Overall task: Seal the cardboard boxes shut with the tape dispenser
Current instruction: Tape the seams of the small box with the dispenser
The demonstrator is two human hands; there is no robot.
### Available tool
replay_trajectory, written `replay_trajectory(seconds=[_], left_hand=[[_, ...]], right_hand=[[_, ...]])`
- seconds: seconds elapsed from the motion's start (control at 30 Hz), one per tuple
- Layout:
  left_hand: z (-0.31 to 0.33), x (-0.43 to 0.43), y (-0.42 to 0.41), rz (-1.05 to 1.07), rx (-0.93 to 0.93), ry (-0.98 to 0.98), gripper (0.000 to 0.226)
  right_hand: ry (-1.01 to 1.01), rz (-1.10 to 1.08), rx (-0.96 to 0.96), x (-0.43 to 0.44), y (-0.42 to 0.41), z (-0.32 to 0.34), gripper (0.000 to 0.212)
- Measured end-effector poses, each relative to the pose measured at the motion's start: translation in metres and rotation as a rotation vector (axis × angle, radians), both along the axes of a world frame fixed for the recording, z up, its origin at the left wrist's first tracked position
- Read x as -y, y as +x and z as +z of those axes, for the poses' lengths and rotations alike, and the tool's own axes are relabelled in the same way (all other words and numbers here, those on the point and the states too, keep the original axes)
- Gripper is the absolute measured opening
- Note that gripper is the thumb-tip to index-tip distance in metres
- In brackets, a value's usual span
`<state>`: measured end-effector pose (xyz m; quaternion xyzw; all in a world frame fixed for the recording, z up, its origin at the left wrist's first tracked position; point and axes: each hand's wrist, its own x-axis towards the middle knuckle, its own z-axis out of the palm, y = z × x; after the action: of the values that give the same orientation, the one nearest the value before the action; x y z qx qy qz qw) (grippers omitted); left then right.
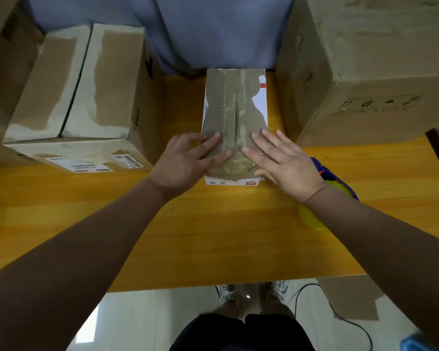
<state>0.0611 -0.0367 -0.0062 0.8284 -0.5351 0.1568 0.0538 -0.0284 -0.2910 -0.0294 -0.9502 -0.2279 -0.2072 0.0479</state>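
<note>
While neither one is actually clamped on anything, both grips are down flat on the small cardboard box (235,105) in the middle of the frame. The left grip (188,160) has its fingers spread across the near left part of the lid, and the right grip (281,163) does the same on the near right, fingers straight, palm down. Between the two sets of fingertips a shiny strip of clear tape (235,153) runs along the lid's centre seam, pretty wrinkly up the length of the box. The box itself is kinda beat up, brown with white torn patches and a bit of red near its upper right corner, and it sits lengthwise on the yellow wooden counter (213,236). Just right of the right wrist there's a blue and yellow thing lying on the counter, which I take for the tape dispenser (336,178), though the wrist covers a good part of it. Further out, a big cardboard box (81,84) with closed flaps and shipping labels on its near side fills the upper left of the frame, and another large box (365,72) takes the upper right. Blue cloth (213,29) hangs at top centre. Along the bottom you get pale floor (142,320), shoes (226,292) and a black cable (340,315) at lower right.
</note>
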Motion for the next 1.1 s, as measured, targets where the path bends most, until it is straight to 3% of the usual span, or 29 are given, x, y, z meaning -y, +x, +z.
replay_trajectory(seconds=[0.1,0.23,0.3,0.37,0.53,0.6,0.7,0.87,0.97,1.1], left_hand=[[-0.002,0.004,-0.005,-0.012,0.018,0.033,0.046],[-0.003,0.017,-0.008,0.024,-0.169,0.039,0.056],[0.003,0.010,-0.003,-0.018,-0.221,0.100,0.051],[0.012,0.001,0.002,-0.054,-0.259,0.184,0.059],[0.035,0.022,-0.003,0.078,-0.412,0.020,0.055],[0.036,0.041,-0.006,0.134,-0.438,0.067,0.056],[0.019,0.048,-0.004,0.157,-0.370,0.221,0.056],[0.002,0.043,0.004,0.081,-0.158,0.192,0.056],[-0.002,0.046,0.005,0.080,-0.097,0.202,0.057],[0.003,0.043,-0.002,0.119,-0.090,0.304,0.072]], right_hand=[[0.010,0.003,-0.015,-0.008,-0.002,0.001,0.051],[0.047,-0.052,-0.103,-0.009,-0.001,0.002,0.068],[-0.001,-0.027,-0.227,-0.002,-0.003,0.009,0.063],[-0.007,-0.027,-0.407,0.002,-0.008,0.020,0.078],[0.443,-0.184,-0.507,-0.021,0.003,0.047,0.056],[0.530,-0.260,-0.559,-0.031,0.009,0.043,0.053],[0.567,-0.274,-0.603,-0.031,0.010,0.028,0.055],[0.399,-0.196,-0.463,-0.025,0.014,0.015,0.078],[0.312,-0.176,-0.399,-0.023,0.013,0.009,0.079],[0.453,-0.185,-0.529,-0.024,0.006,0.017,0.084]])
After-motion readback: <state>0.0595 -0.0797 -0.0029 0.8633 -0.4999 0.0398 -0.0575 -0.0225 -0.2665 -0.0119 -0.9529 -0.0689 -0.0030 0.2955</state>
